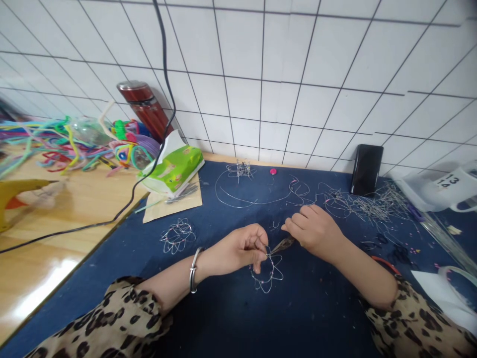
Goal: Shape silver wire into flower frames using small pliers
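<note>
Between the thumb and fingers of my left hand (238, 249) is pinched a flower-shaped wire ring (275, 273), its thin silver loops hanging below with small pink beads on them. My right hand (316, 231) is closed round a pair of pliers (283, 243); the handles are mostly hidden in the palm. The jaws of the pliers point left and meet the wire right beside my left fingertips. Whether the jaws clamp the wire is too small to tell. A second looped wire piece (178, 235) lies on the dark blue mat (231, 318) left of my hands.
Loose wire (376, 206) is heaped at the right, near a black phone (367, 170) leaning on the wall. A tissue pack (175, 169), red thermos (147, 109), coloured pipe cleaners (74, 149) and yellow glue gun (18, 199) are at left. A black cable (130, 199) crosses there.
</note>
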{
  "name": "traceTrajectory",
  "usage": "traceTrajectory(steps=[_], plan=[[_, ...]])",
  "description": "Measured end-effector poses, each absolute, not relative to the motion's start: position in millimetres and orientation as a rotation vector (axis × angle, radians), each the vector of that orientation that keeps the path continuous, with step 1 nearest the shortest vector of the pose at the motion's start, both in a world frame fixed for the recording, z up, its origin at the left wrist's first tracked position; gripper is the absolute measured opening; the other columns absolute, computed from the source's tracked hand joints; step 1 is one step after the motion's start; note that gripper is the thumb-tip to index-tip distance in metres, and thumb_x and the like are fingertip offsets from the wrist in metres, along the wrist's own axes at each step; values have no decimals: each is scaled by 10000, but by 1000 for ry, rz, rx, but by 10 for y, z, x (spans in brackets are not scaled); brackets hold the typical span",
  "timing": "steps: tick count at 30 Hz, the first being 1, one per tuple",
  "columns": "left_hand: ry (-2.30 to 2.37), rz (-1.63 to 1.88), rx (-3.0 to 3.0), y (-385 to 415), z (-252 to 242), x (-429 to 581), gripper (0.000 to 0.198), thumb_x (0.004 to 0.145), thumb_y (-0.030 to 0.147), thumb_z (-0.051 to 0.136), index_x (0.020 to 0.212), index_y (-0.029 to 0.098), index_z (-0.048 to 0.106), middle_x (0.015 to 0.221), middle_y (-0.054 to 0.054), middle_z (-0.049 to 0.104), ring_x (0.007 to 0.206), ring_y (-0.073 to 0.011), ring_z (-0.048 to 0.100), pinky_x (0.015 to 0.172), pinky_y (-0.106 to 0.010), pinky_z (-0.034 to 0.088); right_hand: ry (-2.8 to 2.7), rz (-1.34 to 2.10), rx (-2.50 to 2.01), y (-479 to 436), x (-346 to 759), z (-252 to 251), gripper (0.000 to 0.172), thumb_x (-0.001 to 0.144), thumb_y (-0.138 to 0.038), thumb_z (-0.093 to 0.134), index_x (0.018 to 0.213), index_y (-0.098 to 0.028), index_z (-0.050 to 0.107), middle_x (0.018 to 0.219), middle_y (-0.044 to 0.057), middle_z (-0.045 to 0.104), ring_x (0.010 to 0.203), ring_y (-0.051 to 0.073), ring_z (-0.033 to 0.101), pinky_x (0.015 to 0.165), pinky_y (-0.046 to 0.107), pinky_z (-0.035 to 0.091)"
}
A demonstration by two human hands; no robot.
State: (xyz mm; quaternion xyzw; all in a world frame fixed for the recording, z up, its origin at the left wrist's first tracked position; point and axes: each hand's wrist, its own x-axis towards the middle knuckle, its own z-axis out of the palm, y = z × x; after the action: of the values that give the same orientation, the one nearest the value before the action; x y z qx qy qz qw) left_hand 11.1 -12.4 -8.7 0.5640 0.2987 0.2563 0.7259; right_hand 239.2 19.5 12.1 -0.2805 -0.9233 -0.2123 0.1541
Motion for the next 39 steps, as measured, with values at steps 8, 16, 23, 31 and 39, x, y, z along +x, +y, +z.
traceTrajectory(steps=[8,16,23,31,39], plan=[[664,592,1238,-129,-102,120,164,788,119,580,876,146,443,704,26,567,561,-85,609,542,-208,464,-2650,-546,-828,199,2373,52,235,877,-256,454,674,-180,546,603,2,469,643,134,351,619,301,218],[650,622,1241,-119,-69,111,164,786,123,597,851,134,447,647,16,595,569,-103,627,515,-191,436,-2662,-470,-862,191,2362,0,242,879,-269,451,680,-179,556,616,1,485,656,134,366,630,295,224],[615,620,1179,-109,-67,106,200,771,143,625,847,135,440,626,15,604,543,-111,629,491,-191,444,-2643,-439,-875,210,2371,-44,242,883,-276,447,696,-181,569,614,-1,490,654,131,372,632,289,225],[584,578,1096,-101,-94,96,238,751,151,647,877,142,445,705,8,606,543,-128,645,480,-207,466,-2644,-379,-902,225,2381,-111,260,883,-287,446,671,-181,553,615,0,494,653,128,376,635,282,230],[615,593,1113,-104,-99,97,217,756,132,638,868,136,452,706,2,602,544,-129,645,487,-208,461,-2658,-415,-916,220,2387,-89,255,886,-282,438,683,-183,556,622,3,495,659,135,373,639,292,232]])
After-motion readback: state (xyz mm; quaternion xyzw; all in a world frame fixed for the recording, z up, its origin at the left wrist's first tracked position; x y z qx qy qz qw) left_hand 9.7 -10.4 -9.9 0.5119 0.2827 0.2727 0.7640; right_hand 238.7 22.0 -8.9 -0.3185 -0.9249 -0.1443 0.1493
